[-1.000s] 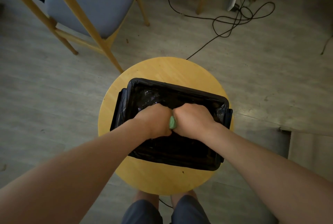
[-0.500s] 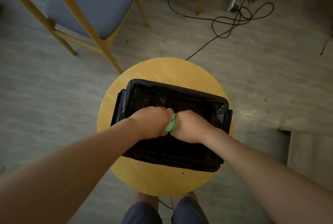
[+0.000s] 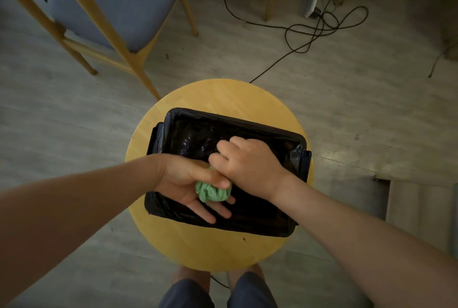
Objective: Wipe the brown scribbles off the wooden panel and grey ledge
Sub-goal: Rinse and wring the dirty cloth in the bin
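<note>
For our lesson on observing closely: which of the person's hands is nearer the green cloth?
Left. The left hand cradles the green cloth in its palm, with the thumb across it. The right hand sits close at the cloth's right side, fingers curled.

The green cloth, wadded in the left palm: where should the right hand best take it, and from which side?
Grip the bulging near half of the green cloth, coming from above and the right. The left hand lies palm up beneath it, thumb across its far top, so only that part is free. The right hand hovers beside it.
</note>
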`<control>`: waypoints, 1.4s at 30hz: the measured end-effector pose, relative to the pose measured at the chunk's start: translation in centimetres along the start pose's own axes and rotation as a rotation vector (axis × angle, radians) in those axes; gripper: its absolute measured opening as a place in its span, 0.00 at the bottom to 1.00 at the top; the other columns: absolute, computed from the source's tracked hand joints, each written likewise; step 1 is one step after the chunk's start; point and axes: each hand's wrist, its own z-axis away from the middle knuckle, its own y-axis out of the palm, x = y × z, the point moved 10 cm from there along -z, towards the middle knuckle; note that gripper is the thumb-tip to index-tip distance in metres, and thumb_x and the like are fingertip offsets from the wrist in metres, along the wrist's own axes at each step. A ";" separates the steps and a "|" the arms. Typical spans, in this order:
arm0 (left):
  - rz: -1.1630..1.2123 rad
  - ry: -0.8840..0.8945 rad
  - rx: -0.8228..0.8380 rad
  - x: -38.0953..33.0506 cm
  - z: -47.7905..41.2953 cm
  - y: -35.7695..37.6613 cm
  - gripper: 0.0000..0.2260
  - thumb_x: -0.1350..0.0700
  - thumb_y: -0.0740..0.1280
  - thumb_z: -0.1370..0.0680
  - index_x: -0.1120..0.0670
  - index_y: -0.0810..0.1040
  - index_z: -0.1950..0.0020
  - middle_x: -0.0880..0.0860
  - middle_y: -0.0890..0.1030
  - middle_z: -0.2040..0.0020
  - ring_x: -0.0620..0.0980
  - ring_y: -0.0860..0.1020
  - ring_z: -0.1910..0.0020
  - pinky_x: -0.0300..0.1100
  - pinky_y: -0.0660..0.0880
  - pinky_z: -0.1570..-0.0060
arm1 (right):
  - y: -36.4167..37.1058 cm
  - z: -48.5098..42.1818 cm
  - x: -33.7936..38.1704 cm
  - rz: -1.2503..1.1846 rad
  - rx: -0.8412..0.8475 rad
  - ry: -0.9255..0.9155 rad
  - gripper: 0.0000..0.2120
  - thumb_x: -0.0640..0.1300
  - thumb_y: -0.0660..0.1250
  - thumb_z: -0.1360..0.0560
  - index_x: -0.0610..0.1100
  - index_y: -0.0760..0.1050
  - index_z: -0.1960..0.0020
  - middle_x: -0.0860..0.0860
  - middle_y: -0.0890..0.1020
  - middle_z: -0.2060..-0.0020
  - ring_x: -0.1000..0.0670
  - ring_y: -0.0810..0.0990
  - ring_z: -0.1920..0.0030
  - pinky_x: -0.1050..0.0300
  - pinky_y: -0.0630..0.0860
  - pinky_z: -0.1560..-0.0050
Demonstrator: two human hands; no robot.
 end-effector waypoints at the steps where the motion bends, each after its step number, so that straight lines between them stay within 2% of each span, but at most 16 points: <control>1: -0.014 0.002 0.024 0.1 -0.2 0.3 0.38 0.51 0.80 0.28 0.59 0.68 0.23 0.62 0.76 0.28 0.58 0.81 0.37 0.51 0.81 0.45 | -0.4 -0.3 0.2 0.030 -0.005 -0.026 0.08 0.35 0.65 0.25 0.45 0.75 0.60 0.48 0.74 0.65 0.47 0.71 0.68 0.55 0.56 0.71; 3: -0.043 -0.006 0.037 0.1 -0.5 0.8 0.30 0.55 0.75 0.24 0.62 0.69 0.24 0.59 0.81 0.36 0.48 0.80 0.52 0.39 0.79 0.56 | -0.3 -0.5 0.4 0.067 0.026 -0.043 0.10 0.33 0.65 0.25 0.45 0.74 0.61 0.49 0.74 0.66 0.48 0.71 0.68 0.55 0.56 0.72; 6: -0.189 -0.043 -0.155 0.0 -0.8 -0.3 0.09 0.59 0.73 0.23 0.59 0.80 0.44 0.52 0.77 0.59 0.43 0.69 0.67 0.35 0.64 0.70 | 1.2 -0.4 0.1 0.103 0.191 -0.008 0.10 0.33 0.70 0.30 0.46 0.74 0.62 0.50 0.74 0.69 0.48 0.72 0.73 0.57 0.56 0.74; 9: -0.541 -0.062 -0.478 -1.3 -0.6 -2.5 0.10 0.56 0.76 0.25 0.56 0.76 0.54 0.50 0.72 0.67 0.46 0.67 0.71 0.39 0.63 0.72 | 3.5 0.1 -0.3 0.074 0.477 0.038 0.07 0.41 0.74 0.29 0.46 0.76 0.56 0.51 0.77 0.67 0.48 0.74 0.72 0.59 0.61 0.75; 11: -0.923 -0.064 -0.621 -2.8 -0.5 -3.1 0.12 0.51 0.74 0.23 0.55 0.75 0.59 0.50 0.73 0.68 0.49 0.71 0.68 0.43 0.69 0.68 | 4.5 0.3 -0.8 0.024 0.635 0.107 0.04 0.45 0.70 0.26 0.47 0.76 0.53 0.53 0.75 0.67 0.48 0.73 0.70 0.58 0.64 0.73; 14: -1.446 -0.054 -0.783 -4.9 -0.1 -2.9 0.13 0.48 0.64 0.20 0.50 0.71 0.63 0.49 0.76 0.64 0.51 0.77 0.63 0.46 0.77 0.60 | 4.8 0.0 -2.0 -0.082 0.717 0.293 0.02 0.44 0.68 0.29 0.48 0.76 0.60 0.53 0.73 0.70 0.48 0.75 0.69 0.57 0.70 0.70; 19: -1.549 0.074 -1.174 -7.7 2.5 -2.8 0.04 0.56 0.62 0.19 0.53 0.75 0.47 0.52 0.80 0.53 0.56 0.80 0.57 0.46 0.73 0.62 | 5.8 1.1 -3.9 -0.360 0.881 0.649 0.03 0.44 0.66 0.27 0.47 0.76 0.60 0.49 0.80 0.64 0.46 0.80 0.65 0.54 0.76 0.67; 22: -1.774 0.153 -1.190 -8.6 2.5 -1.9 0.05 0.58 0.61 0.19 0.55 0.75 0.45 0.52 0.81 0.52 0.58 0.83 0.55 0.45 0.68 0.63 | 7.0 2.6 -3.6 -0.617 0.920 0.841 0.03 0.44 0.65 0.26 0.46 0.76 0.56 0.47 0.80 0.60 0.46 0.80 0.63 0.55 0.73 0.67; 25: -1.978 0.291 -1.150 -8.8 2.3 -0.9 0.04 0.59 0.71 0.26 0.56 0.77 0.55 0.53 0.80 0.63 0.56 0.81 0.69 0.42 0.64 0.73 | 8.0 4.0 -2.9 -0.814 0.950 0.979 0.04 0.44 0.68 0.26 0.44 0.78 0.54 0.47 0.80 0.62 0.47 0.78 0.66 0.56 0.70 0.69; 27: -2.059 0.359 -1.137 -8.8 2.5 -0.4 0.05 0.57 0.73 0.27 0.56 0.78 0.55 0.52 0.79 0.64 0.54 0.80 0.71 0.41 0.62 0.74 | 8.6 4.8 -2.8 -0.866 0.998 1.030 0.07 0.46 0.72 0.26 0.44 0.78 0.52 0.46 0.77 0.65 0.47 0.75 0.68 0.56 0.69 0.71; 29: -2.020 0.272 -1.118 -8.8 2.3 -0.9 0.06 0.55 0.66 0.21 0.55 0.77 0.46 0.53 0.81 0.54 0.55 0.83 0.59 0.44 0.67 0.68 | 8.7 4.3 -3.1 -0.843 0.941 0.977 0.06 0.47 0.71 0.26 0.44 0.79 0.54 0.48 0.78 0.66 0.48 0.76 0.68 0.55 0.71 0.72; 31: -1.794 0.136 -1.051 -8.9 2.1 -1.9 0.09 0.53 0.67 0.20 0.54 0.74 0.41 0.52 0.79 0.49 0.55 0.82 0.51 0.46 0.73 0.61 | 7.9 2.9 -4.2 -0.630 0.786 0.810 0.04 0.46 0.68 0.25 0.48 0.78 0.59 0.50 0.80 0.66 0.47 0.79 0.66 0.52 0.77 0.69; 34: -1.304 0.029 -0.763 -7.4 1.7 -2.6 0.14 0.46 0.73 0.25 0.54 0.75 0.49 0.50 0.78 0.57 0.50 0.78 0.58 0.46 0.76 0.57 | 5.8 1.1 -4.4 -0.224 0.524 0.483 0.09 0.44 0.68 0.27 0.47 0.67 0.60 0.55 0.69 0.69 0.46 0.73 0.68 0.56 0.65 0.74; 36: -0.953 0.003 -0.536 -5.7 1.9 -2.0 0.14 0.44 0.67 0.21 0.55 0.74 0.54 0.53 0.75 0.60 0.50 0.73 0.61 0.46 0.72 0.57 | 4.3 0.9 -3.8 -0.169 0.355 0.362 0.17 0.39 0.72 0.32 0.47 0.63 0.60 0.54 0.64 0.70 0.46 0.67 0.73 0.60 0.56 0.75; 39: -0.420 -0.001 -0.379 -3.7 3.1 -2.1 0.15 0.48 0.60 0.15 0.56 0.77 0.38 0.55 0.80 0.44 0.51 0.78 0.45 0.46 0.74 0.41 | 3.0 0.9 -3.0 -0.130 0.151 0.252 0.08 0.35 0.69 0.32 0.43 0.70 0.60 0.49 0.70 0.68 0.45 0.69 0.72 0.58 0.55 0.73; 42: -0.275 0.057 -0.255 -3.1 3.2 -2.6 0.15 0.56 0.65 0.16 0.61 0.75 0.30 0.58 0.81 0.34 0.55 0.79 0.33 0.51 0.71 0.27 | 2.2 0.8 -2.4 -0.090 0.066 0.171 0.04 0.33 0.63 0.28 0.41 0.73 0.56 0.46 0.72 0.65 0.45 0.70 0.67 0.54 0.57 0.67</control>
